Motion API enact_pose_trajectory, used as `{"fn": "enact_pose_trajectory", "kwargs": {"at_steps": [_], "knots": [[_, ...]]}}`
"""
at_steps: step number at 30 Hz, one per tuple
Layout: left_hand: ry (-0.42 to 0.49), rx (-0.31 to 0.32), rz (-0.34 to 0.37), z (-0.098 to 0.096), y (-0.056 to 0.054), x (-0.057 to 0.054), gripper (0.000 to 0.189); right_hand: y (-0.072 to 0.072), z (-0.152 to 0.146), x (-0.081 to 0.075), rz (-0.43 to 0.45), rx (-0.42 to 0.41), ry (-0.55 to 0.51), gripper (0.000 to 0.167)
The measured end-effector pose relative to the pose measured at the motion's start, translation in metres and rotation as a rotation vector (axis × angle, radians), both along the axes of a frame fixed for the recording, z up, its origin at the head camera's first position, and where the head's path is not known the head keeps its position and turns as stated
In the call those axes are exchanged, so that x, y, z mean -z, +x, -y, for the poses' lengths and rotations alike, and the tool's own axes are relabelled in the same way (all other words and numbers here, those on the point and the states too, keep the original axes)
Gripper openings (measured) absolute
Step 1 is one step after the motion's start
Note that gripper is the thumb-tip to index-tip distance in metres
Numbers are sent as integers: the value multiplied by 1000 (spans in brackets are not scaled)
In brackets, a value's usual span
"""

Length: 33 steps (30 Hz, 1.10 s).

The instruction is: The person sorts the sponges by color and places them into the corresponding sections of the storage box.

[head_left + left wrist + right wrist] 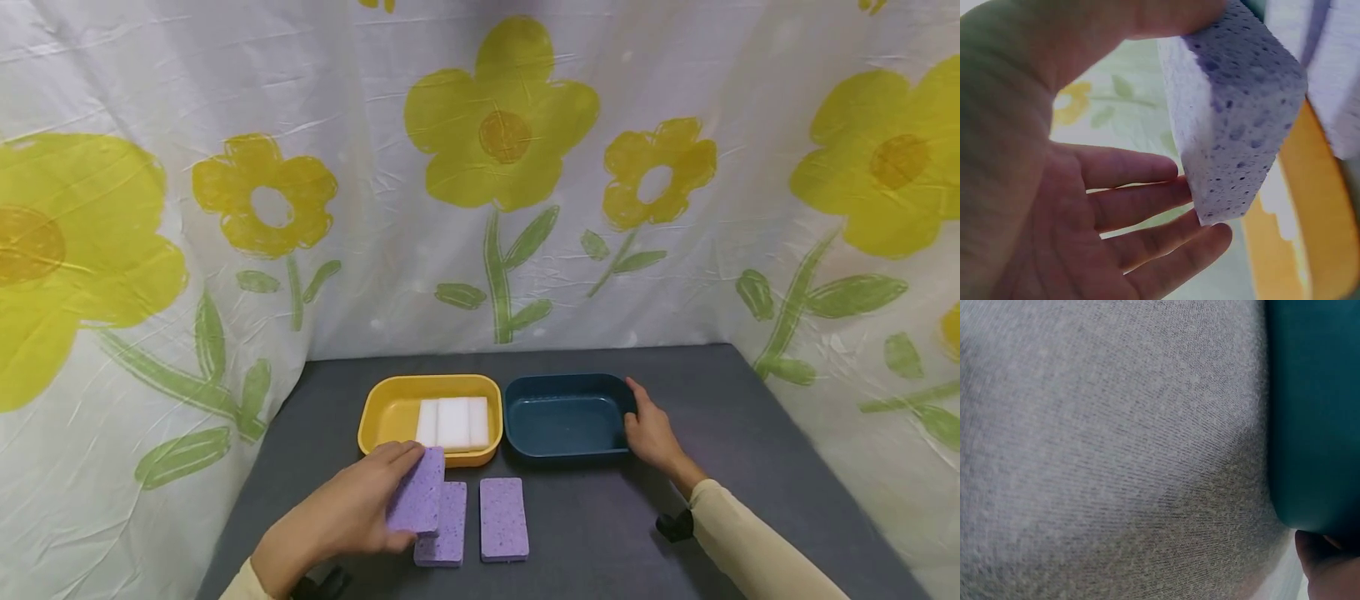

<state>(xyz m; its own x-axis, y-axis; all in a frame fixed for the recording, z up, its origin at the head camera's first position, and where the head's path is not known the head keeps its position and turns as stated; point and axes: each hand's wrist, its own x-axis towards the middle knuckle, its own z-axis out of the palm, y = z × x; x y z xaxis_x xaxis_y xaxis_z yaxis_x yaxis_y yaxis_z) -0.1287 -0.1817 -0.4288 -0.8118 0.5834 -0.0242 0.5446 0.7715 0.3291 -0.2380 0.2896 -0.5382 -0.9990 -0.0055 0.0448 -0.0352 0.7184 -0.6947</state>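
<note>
My left hand [354, 502] pinches a purple sponge [422, 492] between thumb and fingers, raised and tilted near the front of a yellow tray [382, 433]. In the left wrist view, the sponge [1241, 112] shows its pitted faces, with the fingertips along its side. Below it, a second purple sponge [450, 533] lies partly hidden on the table, and a third purple sponge [504, 518] lies flat to its right. My right hand [654, 431] grips the right end of a dark teal tray [570, 456], which holds nothing. Its fingers [1316, 550] show at the tray's corner in the right wrist view.
Several white sponges [453, 422] stand side by side in the right part of the yellow tray. Both trays sit close together on a dark grey table [585, 542]. A white curtain [375, 275] with yellow flowers hangs behind and along the sides.
</note>
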Motion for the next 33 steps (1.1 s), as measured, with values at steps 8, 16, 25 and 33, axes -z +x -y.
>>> {"fn": "enact_pose_trajectory", "kwargs": {"at_steps": [8, 16, 25, 33], "knots": [[-6, 28, -99, -48, -32, -20, 103, 0, 0, 2, 10, 1, -11, 70], [-31, 62, -110, -101, -60, -19, 100, -1, 0, 2, 11, 7, -11, 69], [-65, 102, -199, -157, -82, -9, 95, -1, -1, 1, 6, 5, -6, 69], [-68, 93, -217, -195, -101, 9, 97, 0, 2, -1, -24, 22, 30, 69]]}}
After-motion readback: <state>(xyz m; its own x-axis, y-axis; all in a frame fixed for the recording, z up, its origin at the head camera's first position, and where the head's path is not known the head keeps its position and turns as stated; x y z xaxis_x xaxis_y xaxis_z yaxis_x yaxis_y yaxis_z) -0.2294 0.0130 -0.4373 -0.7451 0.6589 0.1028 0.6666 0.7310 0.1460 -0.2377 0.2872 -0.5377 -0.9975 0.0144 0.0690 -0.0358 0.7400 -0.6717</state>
